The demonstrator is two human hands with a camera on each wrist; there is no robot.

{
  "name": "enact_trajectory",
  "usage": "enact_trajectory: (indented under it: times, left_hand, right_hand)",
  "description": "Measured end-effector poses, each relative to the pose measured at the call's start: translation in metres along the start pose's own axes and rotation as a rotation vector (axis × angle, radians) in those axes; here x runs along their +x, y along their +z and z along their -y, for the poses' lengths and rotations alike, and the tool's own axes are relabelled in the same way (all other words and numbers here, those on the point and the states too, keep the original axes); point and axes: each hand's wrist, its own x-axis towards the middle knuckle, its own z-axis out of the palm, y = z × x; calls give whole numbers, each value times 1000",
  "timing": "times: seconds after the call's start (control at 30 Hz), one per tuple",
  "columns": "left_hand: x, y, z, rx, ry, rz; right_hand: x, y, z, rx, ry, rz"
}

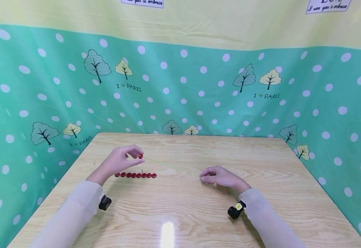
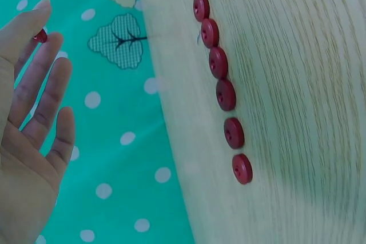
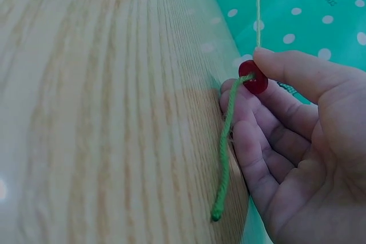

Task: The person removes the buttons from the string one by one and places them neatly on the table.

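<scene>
My left hand point(image 1: 116, 162), raised over the left of the table, pinches a red button point(image 1: 141, 156) between thumb and finger. From there a thin green string point(image 3: 225, 158) stretches across to my right hand point(image 1: 222, 178), low over the table's right half. Its thumb and fingers pinch another red button point(image 3: 256, 81). The string passes through that button's hole and its short end hangs down free. Below the left hand, several red buttons point(image 2: 218, 63) lie in a row on the wood. How the string meets the left button is mostly hidden by the fingers.
The light wooden table point(image 1: 180, 206) reaches back to a green dotted curtain point(image 1: 180, 89) that surrounds it. A tiny grey piece point(image 1: 142, 171) is just behind the button row. Black wrist cameras point(image 1: 105, 202) sit on both sleeves.
</scene>
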Motion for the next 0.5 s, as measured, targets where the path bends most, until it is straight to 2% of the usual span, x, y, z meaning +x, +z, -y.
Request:
enact_trajectory:
  times: [0.23, 0.5]
  left_hand:
    - [-3, -6, 6, -9, -21, -17]
    - [-12, -15, 16, 21, -58, -24]
  right_hand:
    - [-1, 0, 1, -5, 11, -7]
    - [1, 2, 0, -23, 16, -13]
